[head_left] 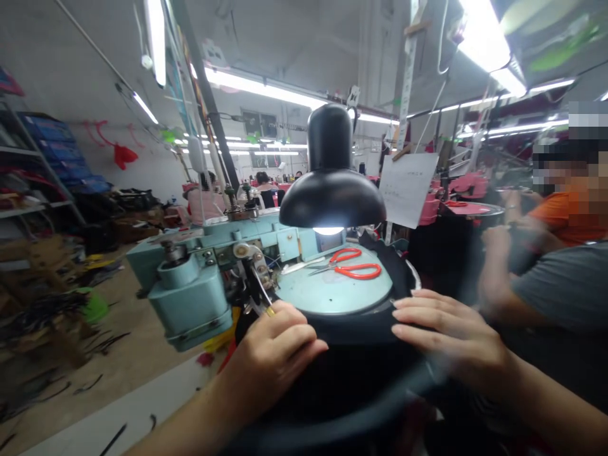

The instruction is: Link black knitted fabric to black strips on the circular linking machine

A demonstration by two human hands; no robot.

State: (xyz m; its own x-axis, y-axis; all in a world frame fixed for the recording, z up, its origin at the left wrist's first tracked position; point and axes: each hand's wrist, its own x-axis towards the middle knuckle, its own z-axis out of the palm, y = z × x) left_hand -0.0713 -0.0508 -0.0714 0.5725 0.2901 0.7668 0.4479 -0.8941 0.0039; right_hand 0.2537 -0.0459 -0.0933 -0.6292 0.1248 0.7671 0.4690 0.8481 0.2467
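Black knitted fabric [361, 361] lies bunched around the rim of a round pale-teal dial [327, 294] on a teal linking machine [190, 304]. My left hand [270, 348] is at the dial's left edge, pinching a thin yellow-handled tool [270, 311] close to the machine's needle area. My right hand [446, 329] rests flat on the fabric, fingers slightly apart, holding nothing. Red-handled scissors [351, 266] lie on the dial beyond both hands, beside a pale flat blade [301, 265].
A black desk lamp [331, 190] hangs over the dial, with a paper sheet [406, 189] beyond it. A co-worker's grey sleeve [560, 285] and moving hands [494, 266] are close on the right. Shelves, bins and further workers fill the room.
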